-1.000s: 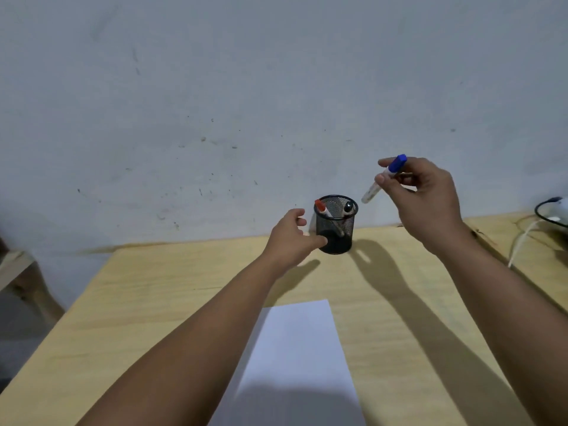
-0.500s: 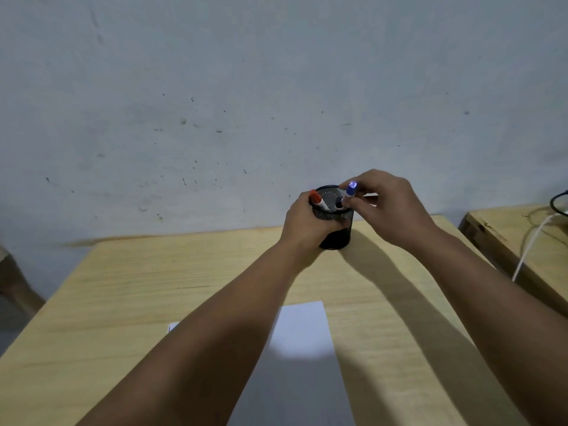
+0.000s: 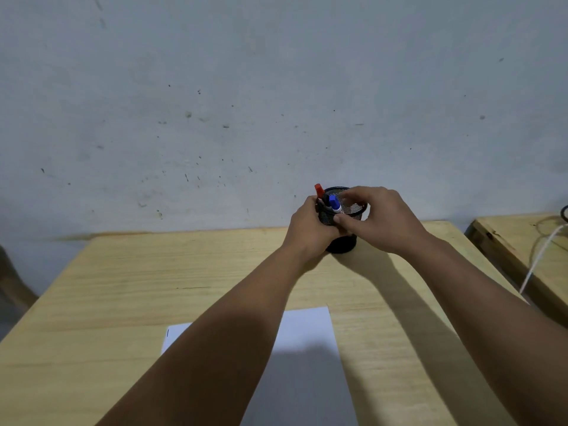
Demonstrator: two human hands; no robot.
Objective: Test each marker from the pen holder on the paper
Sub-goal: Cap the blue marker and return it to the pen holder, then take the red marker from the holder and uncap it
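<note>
My left hand (image 3: 310, 229) grips the side of the black mesh pen holder (image 3: 344, 224) at the far edge of the wooden table (image 3: 153, 287), while my right hand (image 3: 381, 221) curls over its rim, thumb against the front wall. Inside it lean a red-capped marker (image 3: 319, 190), a blue-capped marker (image 3: 334, 202) and a dark one between them. A white sheet of paper (image 3: 307, 333) lies near me under my left forearm, and a white cable (image 3: 541, 256) crosses a second table (image 3: 519, 238) on the right.
</note>
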